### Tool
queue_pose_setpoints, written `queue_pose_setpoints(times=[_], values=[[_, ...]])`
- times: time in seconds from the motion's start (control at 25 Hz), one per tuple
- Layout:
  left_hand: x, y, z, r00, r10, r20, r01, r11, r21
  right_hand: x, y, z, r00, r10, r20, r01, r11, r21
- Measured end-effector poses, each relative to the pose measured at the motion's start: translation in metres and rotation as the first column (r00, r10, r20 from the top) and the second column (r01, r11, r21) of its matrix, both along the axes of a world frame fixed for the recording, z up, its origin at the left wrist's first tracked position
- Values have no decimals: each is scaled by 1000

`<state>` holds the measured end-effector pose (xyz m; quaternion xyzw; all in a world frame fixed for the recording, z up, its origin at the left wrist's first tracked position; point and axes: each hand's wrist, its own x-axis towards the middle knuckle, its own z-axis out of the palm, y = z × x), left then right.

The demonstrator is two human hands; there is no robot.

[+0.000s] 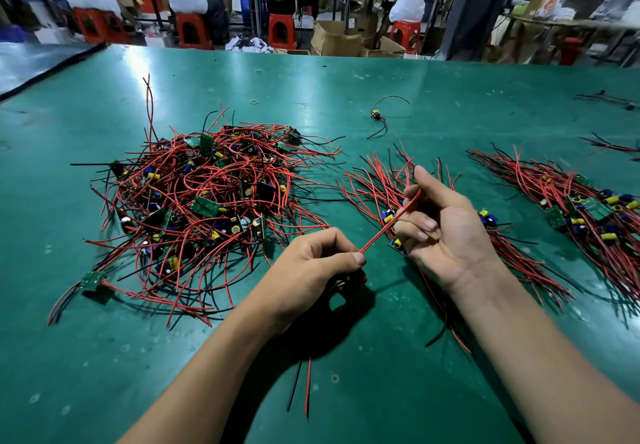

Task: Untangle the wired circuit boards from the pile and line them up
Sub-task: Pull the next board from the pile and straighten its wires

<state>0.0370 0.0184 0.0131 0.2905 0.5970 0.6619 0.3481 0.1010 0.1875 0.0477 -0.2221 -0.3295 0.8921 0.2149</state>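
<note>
Head view of a green bench (pixel 104 374) during sorting of wired circuit boards. The left hand (pixel 311 263) is curled into a fist just above the bench, its grip narrow, with thumb and forefinger pinching the near end of a red wire (pixel 388 225). The right hand (pixel 446 232), palm turned toward the camera, pinches the far part of the same wire between thumb and forefinger, the other fingers curled. The wire runs taut and slanted between the two hands. A black lead and a red lead (pixel 301 384) emerge below the left wrist and lie on the bench; whether a board sits inside the fist cannot be told.

The tangled pile (pixel 204 201) of green boards, blue and yellow components and red and black wires lies to the left, well apart from the hands. A lined-up row (pixel 377 180) lies under and behind the right hand, its wires fanned away from the camera. A second row (pixel 588 208) lies farther right. A single board (pixel 376 115) with curved leads rests alone beyond the rows, and a small rubber band (pixel 255 101) lies near it. People sit on red stools (pixel 282 29) beyond the bench.
</note>
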Motion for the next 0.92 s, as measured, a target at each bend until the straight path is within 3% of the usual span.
queue_pose_setpoints(times=[0.08, 0.28, 0.48, 0.68, 0.84, 0.92], values=[[0, 0, 0, 1000, -9, -2, 9, 1000, -6, 0, 1, 1, 1000, 12, 3, -12, 998, -62], [-1, -1, -1, 999, 30, 26, -30, 1000, 2, 1, 0, 2, 1000, -18, 5, 18, 1000, 7], [-3, -2, 0, 1000, 13, 21, -13, 1000, -15, 0, 4, -3, 1000, 2, 27, 0, 997, -72], [-2, -1, -2, 992, 104, 66, -103, 995, -18, 0, 0, -10, 995, 53, 82, -78, 937, 341], [-3, 2, -3, 976, 169, 140, -171, 985, 0, 3, -11, -24, 925, 286, 249, -377, 759, 531], [-4, 1, -3, 975, 179, 131, -182, 983, 11, 3, -19, -31, 900, 313, 304, -436, 688, 581]])
